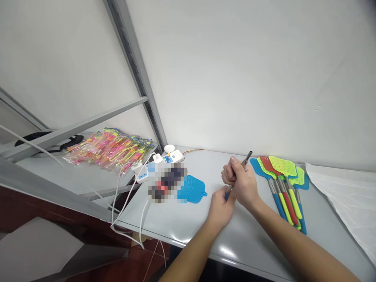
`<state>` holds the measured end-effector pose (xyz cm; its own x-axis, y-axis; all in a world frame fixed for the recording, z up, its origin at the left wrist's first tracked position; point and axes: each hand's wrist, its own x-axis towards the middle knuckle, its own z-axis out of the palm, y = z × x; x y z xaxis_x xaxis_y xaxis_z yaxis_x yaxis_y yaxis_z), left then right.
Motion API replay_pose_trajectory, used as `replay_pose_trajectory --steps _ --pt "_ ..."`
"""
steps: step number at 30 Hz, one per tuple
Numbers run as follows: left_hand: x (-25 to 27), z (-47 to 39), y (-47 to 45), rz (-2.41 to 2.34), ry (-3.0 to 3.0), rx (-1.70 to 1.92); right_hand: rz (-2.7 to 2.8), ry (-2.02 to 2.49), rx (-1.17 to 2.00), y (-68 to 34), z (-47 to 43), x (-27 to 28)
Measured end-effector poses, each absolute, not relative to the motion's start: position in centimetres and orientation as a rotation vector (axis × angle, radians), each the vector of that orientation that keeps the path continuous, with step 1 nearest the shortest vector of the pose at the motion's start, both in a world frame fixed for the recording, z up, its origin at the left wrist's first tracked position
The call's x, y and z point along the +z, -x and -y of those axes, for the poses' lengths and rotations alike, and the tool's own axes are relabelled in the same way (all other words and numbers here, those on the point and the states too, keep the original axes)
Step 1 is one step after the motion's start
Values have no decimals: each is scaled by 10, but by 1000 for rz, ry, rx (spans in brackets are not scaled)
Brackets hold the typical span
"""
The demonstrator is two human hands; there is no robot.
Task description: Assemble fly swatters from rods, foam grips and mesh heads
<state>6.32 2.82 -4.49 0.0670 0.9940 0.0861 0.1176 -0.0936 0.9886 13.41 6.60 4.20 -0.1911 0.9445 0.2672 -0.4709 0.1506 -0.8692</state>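
Observation:
My left hand (221,208) is closed around the blue grip of a fly swatter handle (248,157). Just above it, my right hand (242,181) wraps the metal rod of the same handle, whose dark bare end sticks out past the thumb. Most of the handle is hidden by my fingers. A loose blue fly swatter head (192,190) lies flat on the table, left of my hands. To the right rests a pile of fly swatters (284,190) with blue, green, yellow and red heads, metal rods and coloured grips.
White power strips (174,156) with plugs and cables (119,196) are at the table's left end, beside a pixelated patch. Bagged colourful items (110,149) lie on a grey rack shelf. A white sheet (340,199) covers the table's right side. The wall stands behind.

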Motion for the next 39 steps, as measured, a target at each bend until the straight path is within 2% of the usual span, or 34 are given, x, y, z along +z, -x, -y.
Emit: replay_pose_trajectory --steps 12,15,22,39 --pt "-46 -28 -63 -1192 -1388 1158 1628 888 1328 -147 -59 28" --pt "-46 -28 -63 -1213 -1402 1142 1506 864 1314 -151 -59 38" --pt "-48 -27 -63 -1262 -1431 1119 1225 742 1550 -142 -62 48" --pt "5 -7 -56 -1357 -1687 1126 988 534 1535 -138 -39 71"
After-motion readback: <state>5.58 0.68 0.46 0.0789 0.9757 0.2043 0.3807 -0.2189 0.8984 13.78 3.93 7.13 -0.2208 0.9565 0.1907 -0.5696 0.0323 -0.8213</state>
